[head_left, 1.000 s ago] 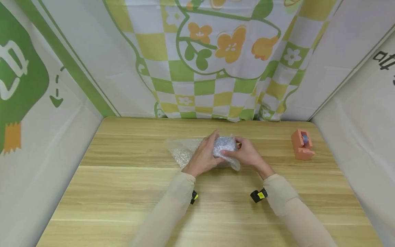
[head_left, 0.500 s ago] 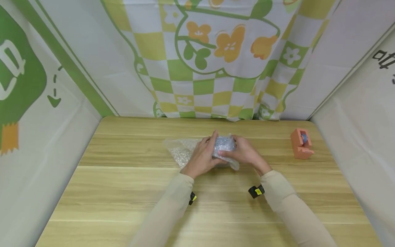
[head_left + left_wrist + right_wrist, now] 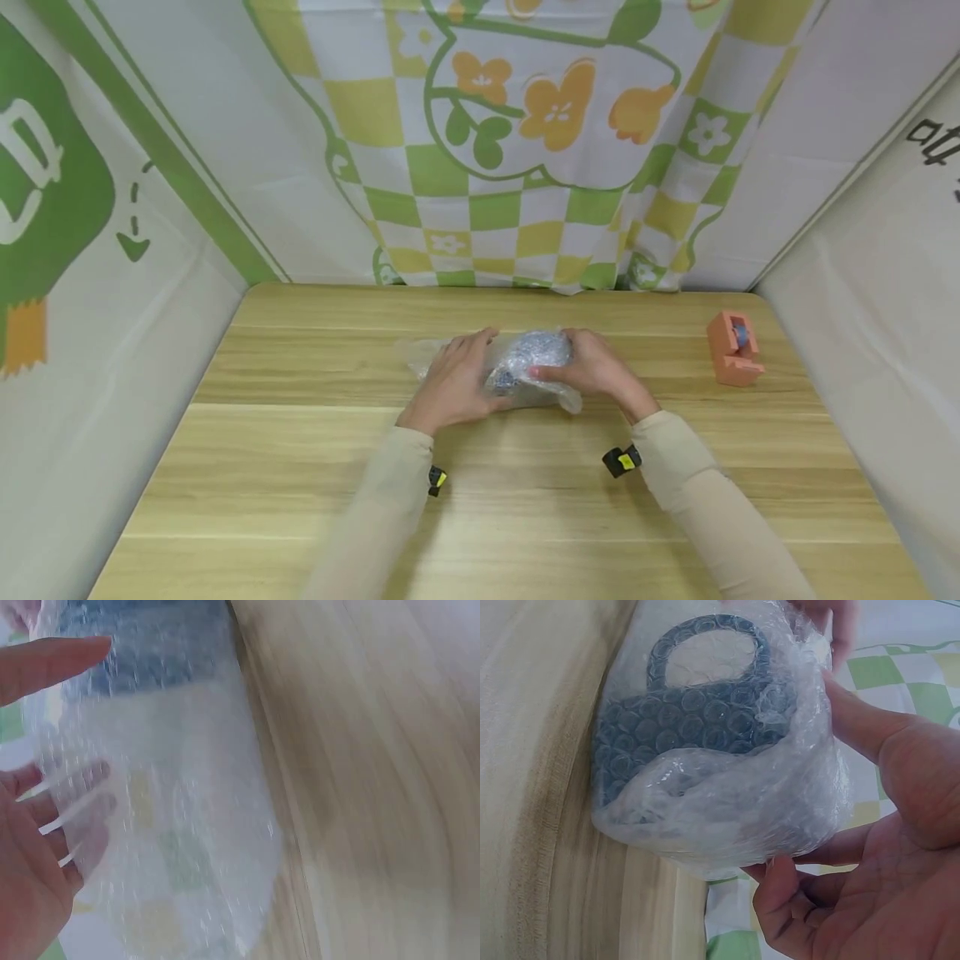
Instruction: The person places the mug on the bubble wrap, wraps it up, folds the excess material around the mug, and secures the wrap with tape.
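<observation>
Toward the far side of the wooden table, between the person's two hands, was a blue object with a looped handle, swathed in clear bubble wrap so that I saw it only through the bubbles. The right hand gripped the rounded end of this bundle, thumb laid over the near side and fingers curled about the other. The left hand was open against the looser stretch of wrap: its fingers ran nearly straight behind the sheet, showing through it, and its thumb reached out on the near side; whether that thumb was touching the wrap, I couldn't tell. Well apart, over by the right-hand far corner, stood an orange tape dispenser with a blue roll in it. Behind everything hung a green-and-yellow checked curtain printed with orange flowers.
</observation>
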Motion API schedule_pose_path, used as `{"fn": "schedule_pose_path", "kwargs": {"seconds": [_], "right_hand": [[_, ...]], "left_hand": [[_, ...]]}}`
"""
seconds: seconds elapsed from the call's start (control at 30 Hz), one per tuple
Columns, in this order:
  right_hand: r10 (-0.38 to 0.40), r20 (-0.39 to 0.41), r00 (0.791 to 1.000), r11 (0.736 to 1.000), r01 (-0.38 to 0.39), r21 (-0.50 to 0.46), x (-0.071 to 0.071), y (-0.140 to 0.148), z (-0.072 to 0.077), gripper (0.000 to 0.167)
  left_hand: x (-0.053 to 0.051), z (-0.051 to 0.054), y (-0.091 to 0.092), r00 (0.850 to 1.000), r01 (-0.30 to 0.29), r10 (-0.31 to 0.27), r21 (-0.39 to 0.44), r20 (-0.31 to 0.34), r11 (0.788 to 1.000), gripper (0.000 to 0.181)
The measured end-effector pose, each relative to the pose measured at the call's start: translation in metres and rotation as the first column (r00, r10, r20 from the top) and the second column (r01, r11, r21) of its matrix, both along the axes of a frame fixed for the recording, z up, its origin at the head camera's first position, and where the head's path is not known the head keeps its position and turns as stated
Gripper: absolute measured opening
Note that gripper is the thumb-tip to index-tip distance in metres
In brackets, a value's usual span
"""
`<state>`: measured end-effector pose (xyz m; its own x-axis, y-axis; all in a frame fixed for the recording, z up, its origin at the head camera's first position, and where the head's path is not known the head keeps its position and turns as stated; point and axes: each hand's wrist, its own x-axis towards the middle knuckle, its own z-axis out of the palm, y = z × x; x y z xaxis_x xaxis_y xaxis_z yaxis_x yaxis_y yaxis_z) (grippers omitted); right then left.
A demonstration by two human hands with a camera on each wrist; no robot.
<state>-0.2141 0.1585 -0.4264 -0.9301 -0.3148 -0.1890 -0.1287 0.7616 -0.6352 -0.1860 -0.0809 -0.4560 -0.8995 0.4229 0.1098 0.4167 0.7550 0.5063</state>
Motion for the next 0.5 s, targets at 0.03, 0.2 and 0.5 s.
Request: {"fn": "schedule_pose_path", "kwargs": {"seconds": [0.03, 0.2, 0.5], "right_hand": [[-0.001, 0.003, 1.000, 1.000, 0.001, 0.002, 0.000, 0.000, 0.000, 0.089], [0.006, 0.015, 1.000, 1.000, -0.006, 0.018, -0.003, 0.000, 0.002, 0.088], [0.005, 0.037, 0.999, 1.000, -0.006, 0.029, -0.003, -0.001, 0.004, 0.087]], "left_hand": [[0.000, 0.000, -0.004, 1.000, -0.005, 0.004, -0.025, -0.017, 1.000, 0.096], [-0.003, -0.003, -0.017, 0.995, -0.039, 0.033, -0.067, -0.091, 0.997, 0.076], [-0.001, -0.020, -0.010, 0.974, -0.134, 0.123, -0.048, -0.192, 0.990, 0.041]]}}
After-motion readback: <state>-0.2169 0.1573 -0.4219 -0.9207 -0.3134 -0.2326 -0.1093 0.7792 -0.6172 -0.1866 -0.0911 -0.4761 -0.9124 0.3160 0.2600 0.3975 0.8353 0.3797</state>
